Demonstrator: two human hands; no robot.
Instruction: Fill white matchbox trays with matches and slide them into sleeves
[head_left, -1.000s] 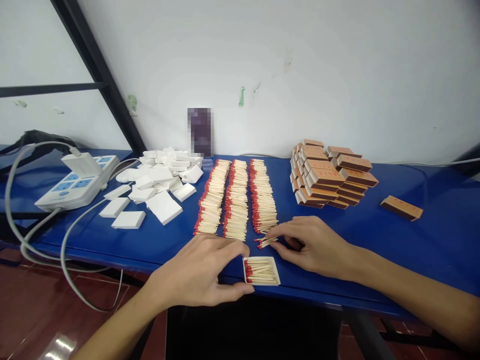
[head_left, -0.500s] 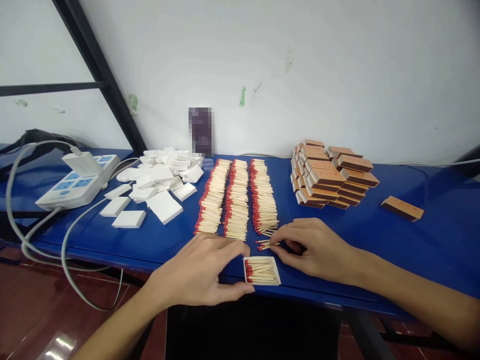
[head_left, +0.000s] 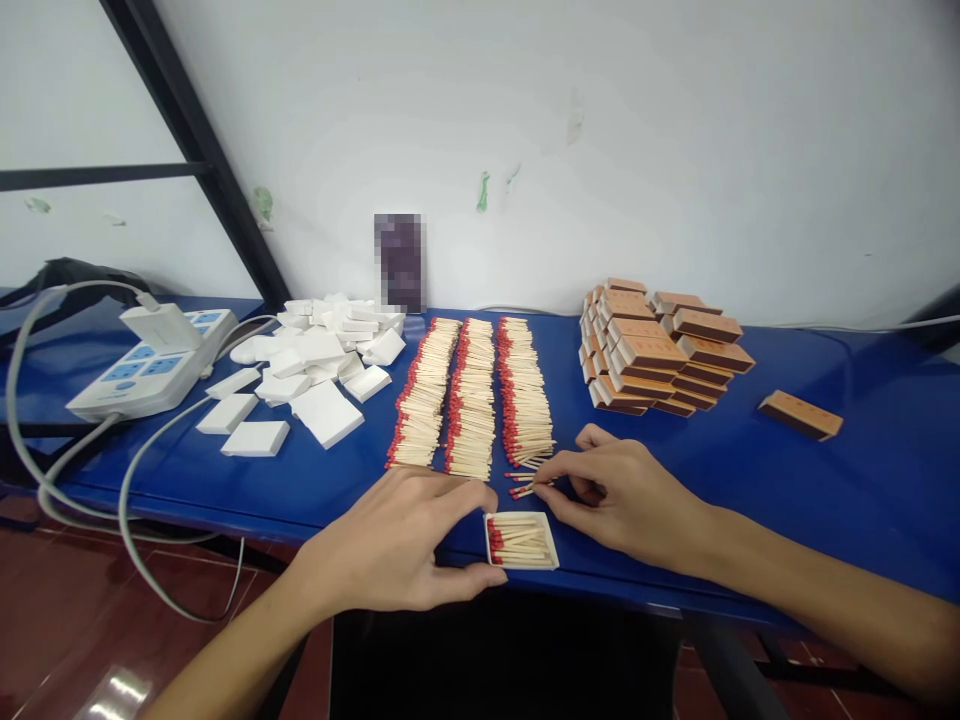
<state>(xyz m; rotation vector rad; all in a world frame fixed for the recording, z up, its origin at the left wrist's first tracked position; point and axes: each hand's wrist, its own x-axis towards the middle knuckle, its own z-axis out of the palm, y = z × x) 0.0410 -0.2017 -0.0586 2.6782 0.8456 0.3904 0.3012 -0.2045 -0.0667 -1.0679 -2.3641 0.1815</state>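
open white tray (head_left: 553, 543), red-headed matches (head_left: 523, 542) inside, heads leftward

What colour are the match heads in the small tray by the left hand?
Red; the match heads show best in the head view.

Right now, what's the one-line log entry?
left hand: holds white tray, matches inside | right hand: pinches loose matches | three match rows: beyond hands | orange matchbox pile: at right
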